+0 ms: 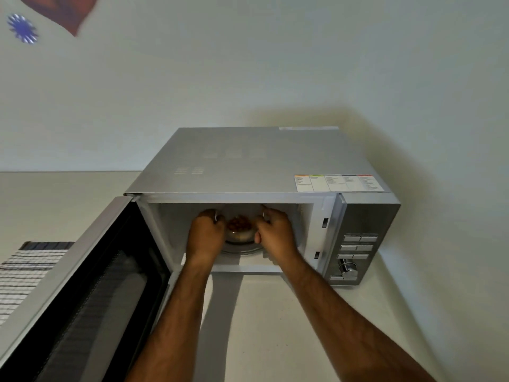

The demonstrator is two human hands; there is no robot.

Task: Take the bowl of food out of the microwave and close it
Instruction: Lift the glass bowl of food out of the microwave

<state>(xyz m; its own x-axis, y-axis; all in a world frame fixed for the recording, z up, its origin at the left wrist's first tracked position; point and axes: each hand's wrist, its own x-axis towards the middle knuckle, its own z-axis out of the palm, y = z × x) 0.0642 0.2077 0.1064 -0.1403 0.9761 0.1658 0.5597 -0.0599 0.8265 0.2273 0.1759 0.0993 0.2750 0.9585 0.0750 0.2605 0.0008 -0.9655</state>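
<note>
A silver microwave stands on a pale counter against the wall, its door swung wide open to the left. Inside the cavity sits a clear glass bowl with reddish-brown food, over the glass turntable. Both of my arms reach into the cavity. My left hand is clasped around the bowl's left side. My right hand is clasped around its right side. Most of the bowl's rim is hidden by my fingers.
The control panel with buttons and a chrome knob is on the microwave's right. A striped cloth lies on the counter to the left, behind the open door. Pale counter stretches in front of the microwave.
</note>
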